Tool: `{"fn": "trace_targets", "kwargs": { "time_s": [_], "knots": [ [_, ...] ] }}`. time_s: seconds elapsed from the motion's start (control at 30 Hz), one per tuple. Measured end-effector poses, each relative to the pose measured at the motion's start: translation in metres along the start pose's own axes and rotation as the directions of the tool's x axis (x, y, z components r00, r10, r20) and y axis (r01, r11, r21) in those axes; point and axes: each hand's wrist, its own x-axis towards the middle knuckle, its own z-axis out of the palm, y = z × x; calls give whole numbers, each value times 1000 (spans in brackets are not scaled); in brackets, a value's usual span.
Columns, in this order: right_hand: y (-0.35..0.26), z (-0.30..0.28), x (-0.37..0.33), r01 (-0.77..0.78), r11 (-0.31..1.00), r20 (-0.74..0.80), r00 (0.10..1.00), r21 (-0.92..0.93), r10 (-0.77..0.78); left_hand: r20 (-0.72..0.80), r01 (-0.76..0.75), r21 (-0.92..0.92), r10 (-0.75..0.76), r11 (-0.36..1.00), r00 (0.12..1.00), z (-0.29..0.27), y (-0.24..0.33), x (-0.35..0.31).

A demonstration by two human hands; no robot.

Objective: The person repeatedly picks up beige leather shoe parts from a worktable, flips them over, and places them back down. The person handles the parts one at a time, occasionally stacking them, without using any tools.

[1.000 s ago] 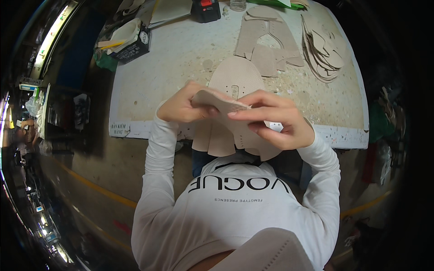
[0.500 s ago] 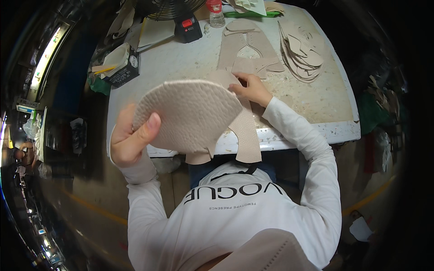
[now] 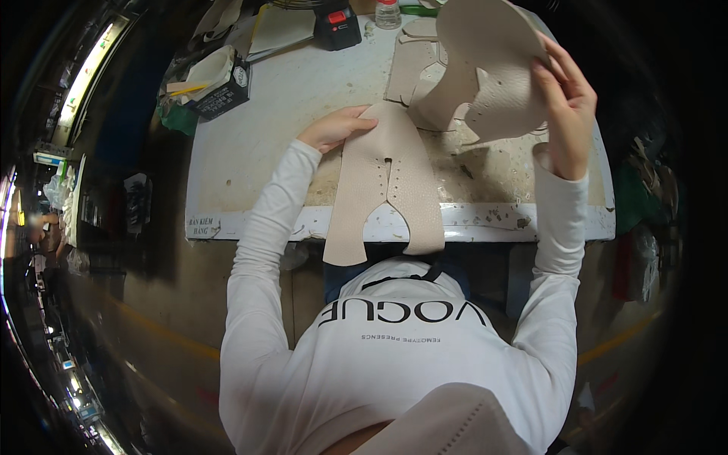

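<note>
A beige pebbled-leather shoe upper (image 3: 364,182) lies at the table's front edge, its two legs hanging over toward me. Two rows of small holes flank its middle slit. My left hand (image 3: 337,130) is closed on its rounded top, thumb above and the other fingers partly hidden. Raised on the right, a second beige leather upper (image 3: 489,57) is gripped along its right side by my right hand (image 3: 570,106). It bends as it hangs over the table and covers part of what lies behind. More flat leather pieces (image 3: 413,68) rest beyond it.
On the white, scuffed table (image 3: 258,167), a black box (image 3: 221,95) with papers and a yellow pencil-like stick stands at the left. Papers (image 3: 282,30), a black device with a red button (image 3: 337,29) and a clear bottle (image 3: 387,14) sit farther back.
The raised upper has passed from my left hand to my right and moved to the far right. My left hand now grips the upper lying at the table edge.
</note>
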Motion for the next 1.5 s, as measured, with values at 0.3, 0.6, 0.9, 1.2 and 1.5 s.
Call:
{"fn": "trace_targets", "kwargs": {
  "time_s": [0.3, 0.6, 0.9, 1.2, 1.5],
  "knots": [
    [-29, -16, -20, -336, 916, 134, 940, 220, 313, -134, -227, 122, 242, 966, 961, -24, -25, 25],
    [94, 43, -68, -657, 730, 422, 618, -187, 664, -86, -243, 546, 342, 802, 936, -26, -22, -21],
    [97, 28, -57, -37, 836, 453, 827, -547, 333, -142, -86, 890, 452, 448, 881, -19, -12, -38],
    [156, 49, -12, 223, 660, 488, 837, -718, 247, -144, -159, 818, 464, 553, 874, 15, -12, 30],
    [145, 45, -11, -25, 706, 331, 871, -708, 362, -234, -73, 815, 442, 575, 866, 19, -22, 23]
  ]
}}
